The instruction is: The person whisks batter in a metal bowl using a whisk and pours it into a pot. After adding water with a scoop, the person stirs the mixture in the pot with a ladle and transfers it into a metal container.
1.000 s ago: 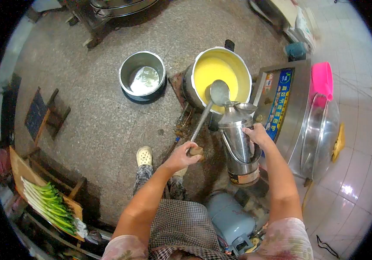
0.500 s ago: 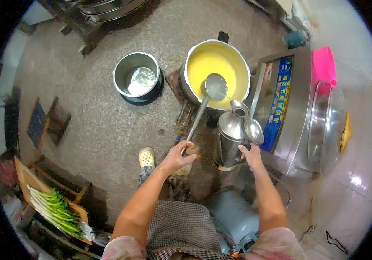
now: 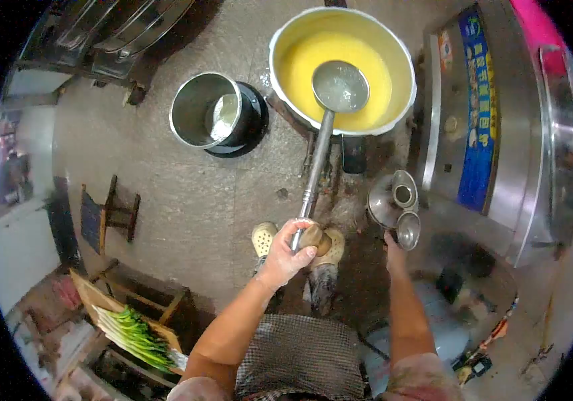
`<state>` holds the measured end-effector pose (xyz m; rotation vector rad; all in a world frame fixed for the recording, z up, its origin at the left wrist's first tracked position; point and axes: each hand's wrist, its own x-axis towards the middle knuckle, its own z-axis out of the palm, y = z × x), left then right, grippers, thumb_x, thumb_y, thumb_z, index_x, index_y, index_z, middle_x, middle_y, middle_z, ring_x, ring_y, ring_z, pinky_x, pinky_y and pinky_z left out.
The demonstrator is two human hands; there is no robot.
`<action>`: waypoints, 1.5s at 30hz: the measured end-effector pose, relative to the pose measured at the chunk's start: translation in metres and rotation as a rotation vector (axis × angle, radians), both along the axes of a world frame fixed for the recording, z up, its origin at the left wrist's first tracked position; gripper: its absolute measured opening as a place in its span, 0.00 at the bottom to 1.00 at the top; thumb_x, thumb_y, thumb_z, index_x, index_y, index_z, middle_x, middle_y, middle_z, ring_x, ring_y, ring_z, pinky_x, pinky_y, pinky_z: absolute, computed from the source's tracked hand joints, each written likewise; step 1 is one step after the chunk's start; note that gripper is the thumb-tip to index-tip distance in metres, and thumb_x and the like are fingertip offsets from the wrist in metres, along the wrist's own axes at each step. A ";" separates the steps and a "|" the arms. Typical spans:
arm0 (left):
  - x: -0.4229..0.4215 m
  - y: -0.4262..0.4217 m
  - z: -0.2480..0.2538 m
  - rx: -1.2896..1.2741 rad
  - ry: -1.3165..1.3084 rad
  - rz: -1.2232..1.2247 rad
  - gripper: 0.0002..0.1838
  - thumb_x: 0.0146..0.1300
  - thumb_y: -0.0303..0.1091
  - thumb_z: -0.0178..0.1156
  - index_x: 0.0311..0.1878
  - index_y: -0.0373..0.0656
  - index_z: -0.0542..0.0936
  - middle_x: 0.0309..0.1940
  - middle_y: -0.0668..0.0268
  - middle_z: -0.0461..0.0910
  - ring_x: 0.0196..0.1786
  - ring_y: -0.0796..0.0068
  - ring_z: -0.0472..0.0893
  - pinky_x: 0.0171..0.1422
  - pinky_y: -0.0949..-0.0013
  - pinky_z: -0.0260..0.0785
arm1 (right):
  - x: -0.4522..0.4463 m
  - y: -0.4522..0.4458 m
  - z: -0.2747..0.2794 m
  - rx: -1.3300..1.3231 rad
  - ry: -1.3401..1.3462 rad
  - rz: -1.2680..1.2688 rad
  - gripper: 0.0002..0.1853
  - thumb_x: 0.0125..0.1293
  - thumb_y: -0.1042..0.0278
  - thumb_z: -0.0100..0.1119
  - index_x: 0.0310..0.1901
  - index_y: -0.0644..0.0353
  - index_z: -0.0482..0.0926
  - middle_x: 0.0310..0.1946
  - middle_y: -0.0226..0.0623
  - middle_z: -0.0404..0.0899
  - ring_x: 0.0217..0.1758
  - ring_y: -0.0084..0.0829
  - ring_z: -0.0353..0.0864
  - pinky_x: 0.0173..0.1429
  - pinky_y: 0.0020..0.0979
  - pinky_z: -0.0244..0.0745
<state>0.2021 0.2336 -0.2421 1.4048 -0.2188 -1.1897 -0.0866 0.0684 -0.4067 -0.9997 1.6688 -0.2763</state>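
My left hand (image 3: pixel 288 257) is closed around the handle of a long metal ladle (image 3: pixel 316 175), near its rounded brown end. The ladle's round bowl (image 3: pixel 341 87) holds cloudy liquid and sits over the yellow liquid (image 3: pixel 373 67) in a large metal pot (image 3: pixel 275 73). At the right, my right hand (image 3: pixel 395 252) grips a metal jug (image 3: pixel 383 204) at its near side; the jug hides most of the fingers. A round spout opening (image 3: pixel 403 194) and a small round metal cup or flap (image 3: pixel 408 230) show on the jug.
A smaller metal pot (image 3: pixel 193 107) with some liquid stands left of the large one. A steel appliance (image 3: pixel 520 147) borders the right side. Green onions (image 3: pixel 133 334) lie on a board at lower left, near a small chair (image 3: pixel 109 210). A blue-grey gas cylinder (image 3: pixel 443 327) stands lower right.
The view has shifted, with the large pot now higher in the picture. My right hand and the jug have moved right, away from the ladle. The ladle stays over the large pot.
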 end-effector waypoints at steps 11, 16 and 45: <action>-0.029 -0.015 -0.011 -0.003 0.089 0.104 0.34 0.46 0.56 0.65 0.49 0.42 0.68 0.40 0.68 0.69 0.39 0.77 0.69 0.44 0.74 0.59 | -0.135 0.050 -0.075 -0.022 0.305 0.203 0.38 0.60 0.54 0.55 0.66 0.60 0.50 0.67 0.40 0.49 0.68 0.36 0.50 0.69 0.36 0.46; -0.035 -0.022 -0.015 -0.050 0.139 0.102 0.34 0.47 0.54 0.66 0.51 0.42 0.67 0.41 0.68 0.68 0.41 0.78 0.67 0.45 0.75 0.57 | -0.161 0.073 -0.094 -0.119 0.303 0.041 0.37 0.60 0.55 0.55 0.66 0.59 0.51 0.66 0.39 0.50 0.68 0.36 0.50 0.68 0.37 0.47; -0.040 0.003 0.055 -0.252 1.273 0.344 0.34 0.58 0.46 0.55 0.65 0.45 0.56 0.63 0.63 0.61 0.63 0.62 0.63 0.61 0.56 0.60 | 0.226 -0.052 0.221 0.371 0.023 0.560 0.11 0.60 0.65 0.53 0.42 0.60 0.70 0.32 0.43 0.76 0.39 0.38 0.79 0.39 0.40 0.74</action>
